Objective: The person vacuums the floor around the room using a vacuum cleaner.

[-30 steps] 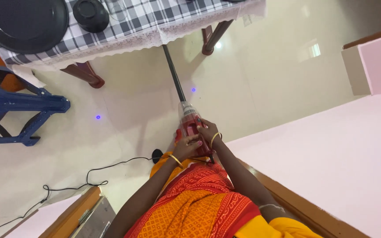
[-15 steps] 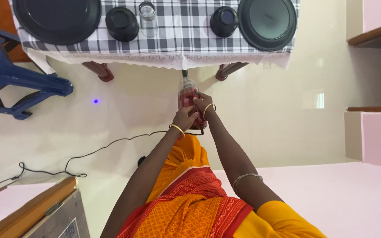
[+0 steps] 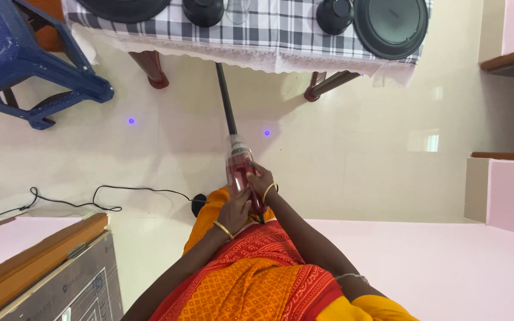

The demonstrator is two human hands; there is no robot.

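Holding a red stick vacuum cleaner with a clear dust cup [image 3: 240, 169] in both hands, I stand on a pale glossy tiled floor [image 3: 358, 154]. Far left sits a blue plastic stool [image 3: 25, 59], and near left a wooden-edged cabinet [image 3: 37, 261]. A thin black power cord [image 3: 90, 199] snakes across the tiles from the left towards my feet. My left hand [image 3: 236, 208] is closed around the lower part of the red body, fingers wrapped tight; my right hand [image 3: 261, 181] is curled over the upper side of the same body, just beside the left one. From the dust cup the long black tube [image 3: 226, 101] runs away from me and disappears under a table draped in a grey-and-white checked cloth with a lace hem [image 3: 281, 35]. On that cloth, far from me, stand black round plates [image 3: 391, 24] and small black bowls [image 3: 334, 15]. To the right rises a pink wall ledge [image 3: 513, 190].

As I judge it, the cleaning is mid-course: the nozzle is under the table, hidden from me, and I cannot tell which of the open tiles are already done.
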